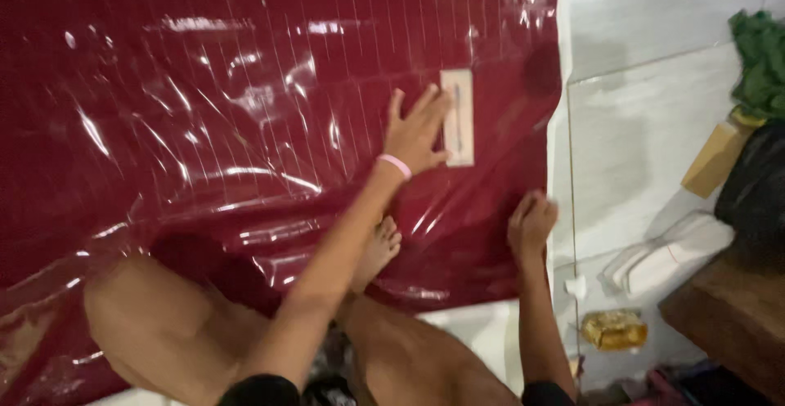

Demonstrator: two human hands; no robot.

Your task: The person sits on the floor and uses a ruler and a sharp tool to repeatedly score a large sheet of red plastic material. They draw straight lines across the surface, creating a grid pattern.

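White floor tiles [654, 128] underlie maroon sheeting [245, 128]; left hand [417, 132] flat, fingers spread, right hand [531, 222] clenched on its edge.

Pale rectangular label [458, 117] on plastic-wrapped maroon package [204, 128]

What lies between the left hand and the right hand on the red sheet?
In the head view, only bare glossy red sheet lies between left hand and right hand.

Glossy white tiled floor [654, 128] reflecting a lamp, dark wooden furniture [728, 324] at the right edge
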